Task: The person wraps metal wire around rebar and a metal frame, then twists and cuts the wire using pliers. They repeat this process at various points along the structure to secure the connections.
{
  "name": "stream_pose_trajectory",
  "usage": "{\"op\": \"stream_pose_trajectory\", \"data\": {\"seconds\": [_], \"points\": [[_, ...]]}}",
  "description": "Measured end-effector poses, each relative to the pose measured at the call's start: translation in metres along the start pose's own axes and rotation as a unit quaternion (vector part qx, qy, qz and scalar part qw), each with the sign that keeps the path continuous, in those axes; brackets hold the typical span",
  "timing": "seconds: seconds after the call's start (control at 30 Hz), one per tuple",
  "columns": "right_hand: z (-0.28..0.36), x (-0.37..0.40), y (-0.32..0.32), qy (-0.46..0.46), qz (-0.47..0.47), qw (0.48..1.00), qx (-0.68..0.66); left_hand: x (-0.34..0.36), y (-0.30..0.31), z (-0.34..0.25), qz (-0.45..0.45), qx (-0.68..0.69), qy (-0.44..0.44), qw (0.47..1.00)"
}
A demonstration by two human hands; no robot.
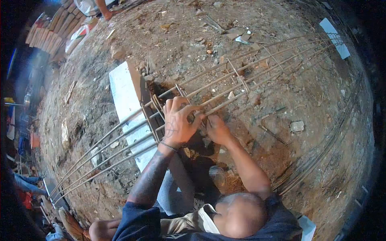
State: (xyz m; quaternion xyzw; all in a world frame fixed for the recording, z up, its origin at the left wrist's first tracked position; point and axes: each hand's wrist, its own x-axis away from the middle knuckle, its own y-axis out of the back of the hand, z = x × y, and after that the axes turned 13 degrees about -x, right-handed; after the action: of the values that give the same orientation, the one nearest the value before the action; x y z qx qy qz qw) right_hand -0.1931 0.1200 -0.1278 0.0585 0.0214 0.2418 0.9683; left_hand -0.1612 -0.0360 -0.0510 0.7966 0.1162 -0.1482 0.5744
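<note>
A cage of long steel rods (225, 90) runs diagonally across the view, with thin square stirrups (238, 74) around the rods. My left hand (177, 124) is over the cage near its middle, fingers curled round a rod beside several bunched stirrups (155, 106). Just right of it, my right hand (217, 129) is closed at the lowest rod, its fingertips together. What lies between those fingertips is hidden. Under the rods, left of my left hand, a white-topped block (125, 90) props the cage up.
Another white block (335, 39) supports the cage's far right end. Loose thin rods (321, 154) lie on the dirt ground (265, 160) at right, near a pale stone (296, 127). Stacked bricks (52, 30) are at upper left. Another person's foot (107, 15) shows at the top.
</note>
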Motion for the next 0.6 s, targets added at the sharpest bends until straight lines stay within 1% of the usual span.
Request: {"op": "stream_pose_trajectory", "data": {"seconds": [0.07,0.13,0.17,0.2,0.23,0.3,0.33,0.37,0.43,0.47,0.57,0.6], "points": [[0.006,-0.002,-0.001,0.002,0.027,0.999,0.031,0.001,0.0,0.003,0.002,0.0,0.009,1.0],[-0.004,-0.004,0.002,-0.001,0.045,0.999,0.014,0.0,-0.004,0.01,0.023,0.009,-0.007,1.0],[-0.009,-0.001,0.001,-0.005,0.058,0.998,-0.001,0.001,-0.004,0.012,0.028,0.002,0.004,1.0],[-0.002,0.006,-0.003,0.126,-0.017,0.99,0.065,0.0,-0.005,0.012,0.031,0.013,0.014,0.999],[0.004,0.009,-0.006,0.122,-0.01,0.991,0.056,0.0,-0.006,0.012,0.034,0.024,0.022,0.999],[0.011,0.007,-0.002,0.027,0.005,0.997,-0.067,-0.001,-0.006,0.013,0.033,0.031,0.017,0.999],[0.006,0.008,0.002,-0.005,0.023,0.999,-0.042,-0.001,-0.004,0.011,0.038,0.036,0.022,0.998],[0.006,0.01,0.003,-0.005,0.023,0.999,-0.043,-0.002,-0.003,0.01,0.043,0.042,0.025,0.998],[0.008,0.014,0.004,-0.022,-0.031,0.999,-0.015,-0.002,-0.004,0.012,0.045,0.044,0.018,0.998],[0.009,0.015,0.003,-0.021,-0.031,0.999,-0.015,-0.001,-0.005,0.012,0.039,0.044,0.015,0.998],[0.005,0.019,-0.002,0.005,-0.058,0.998,-0.029,-0.002,-0.005,0.012,0.036,0.048,0.017,0.998],[-0.005,0.02,-0.005,0.039,-0.077,0.996,-0.027,-0.002,-0.004,0.012,0.038,0.051,0.023,0.998]]}}
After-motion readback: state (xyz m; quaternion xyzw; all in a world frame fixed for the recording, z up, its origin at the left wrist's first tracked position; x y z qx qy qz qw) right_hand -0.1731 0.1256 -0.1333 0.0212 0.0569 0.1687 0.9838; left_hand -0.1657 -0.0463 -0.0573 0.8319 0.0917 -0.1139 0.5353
